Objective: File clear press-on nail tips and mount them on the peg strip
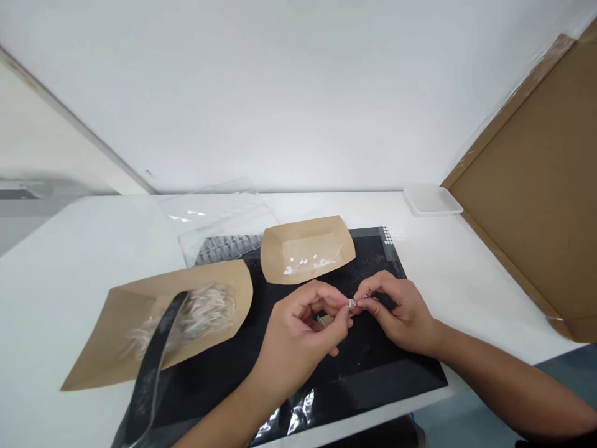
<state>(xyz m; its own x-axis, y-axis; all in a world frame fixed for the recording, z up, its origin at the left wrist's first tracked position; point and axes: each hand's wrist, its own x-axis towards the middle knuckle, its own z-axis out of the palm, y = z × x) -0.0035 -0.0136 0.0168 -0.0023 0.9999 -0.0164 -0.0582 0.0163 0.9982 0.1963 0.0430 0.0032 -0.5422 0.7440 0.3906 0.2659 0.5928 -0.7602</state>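
Over the black mat (pixel 368 367), my left hand (pixel 305 326) and my right hand (pixel 401 308) meet fingertip to fingertip. Both pinch a small whitish, shiny piece (pixel 351 304) between them; its exact shape is too small to tell. Something thin and clear with a tan part shows under the fingers of my left hand. Just behind the hands lies a small brown paper tray (pixel 273 249) with little white bits in it. A larger brown paper tray (pixel 105 336) at the left holds many thin clear pieces (pixel 209 308).
A black strap (pixel 156 361) arches over the larger tray. Clear plastic sheets (pixel 224 218) lie behind it. At the back right are a shallow clear container (pixel 431 202) and a big cardboard box (pixel 536 186). White dot stickers (pixel 388 236) sit at the mat's back right corner.
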